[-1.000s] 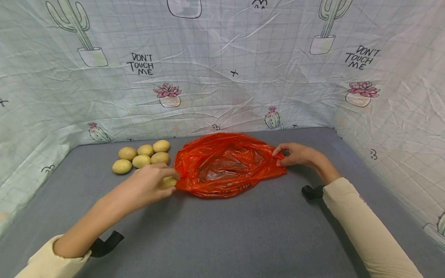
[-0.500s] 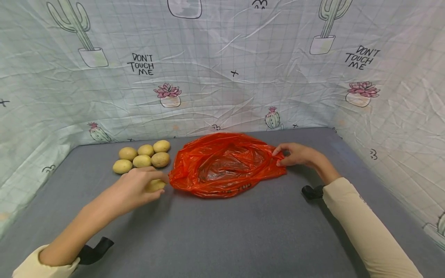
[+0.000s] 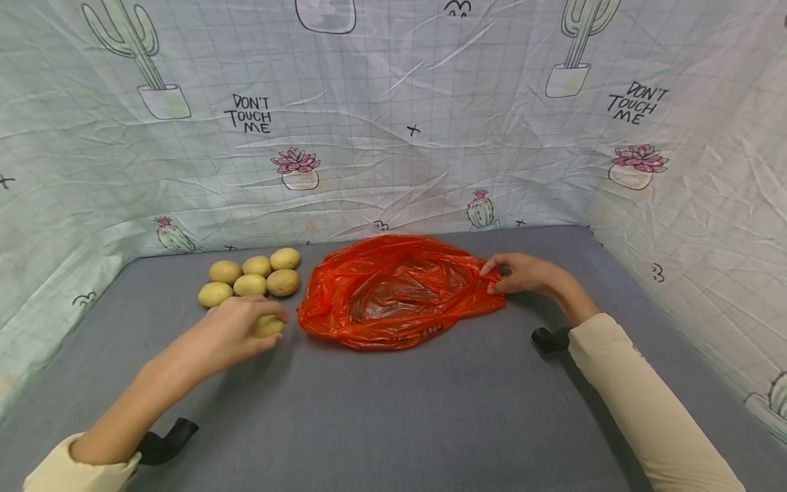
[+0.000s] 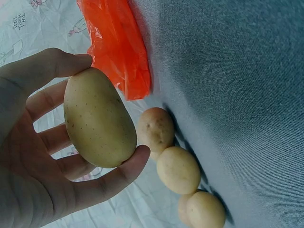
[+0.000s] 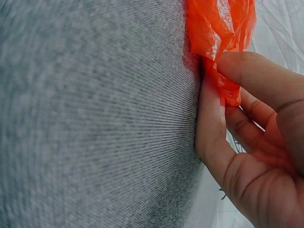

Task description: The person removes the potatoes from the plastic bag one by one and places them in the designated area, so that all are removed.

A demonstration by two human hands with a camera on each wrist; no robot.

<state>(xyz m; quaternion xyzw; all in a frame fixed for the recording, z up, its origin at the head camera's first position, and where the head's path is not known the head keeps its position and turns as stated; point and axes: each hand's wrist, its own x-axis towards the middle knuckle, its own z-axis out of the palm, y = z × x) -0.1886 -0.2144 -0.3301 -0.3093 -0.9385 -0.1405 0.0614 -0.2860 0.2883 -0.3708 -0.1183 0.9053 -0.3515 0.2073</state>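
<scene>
My left hand (image 3: 230, 333) grips a yellow potato (image 4: 99, 118) between thumb and fingers, in front of the potato group and left of the bag. A red plastic bag (image 3: 320, 301) lies on the table with its mouth spread wide. At the bag's right edge my right hand (image 3: 522, 273) pinches the thin plastic; the right wrist view shows the bag's gathered corner (image 5: 230, 88) between thumb and fingers. Several more potatoes (image 3: 250, 285) sit in two rows left of the bag, some of them also showing in the left wrist view.
The grey cloth-covered table (image 3: 418, 410) stretches across the foreground. Behind it and along its sides hangs a pale fabric sheet (image 3: 381, 123) printed with cacti. A black device (image 3: 166, 443) is worn on the left wrist, another black device (image 3: 550, 339) on the right.
My left hand has drawn back leftward from the bag's left edge, still gripping the potato. That edge of the bag now sits slightly further left. My right hand has stayed in place.
</scene>
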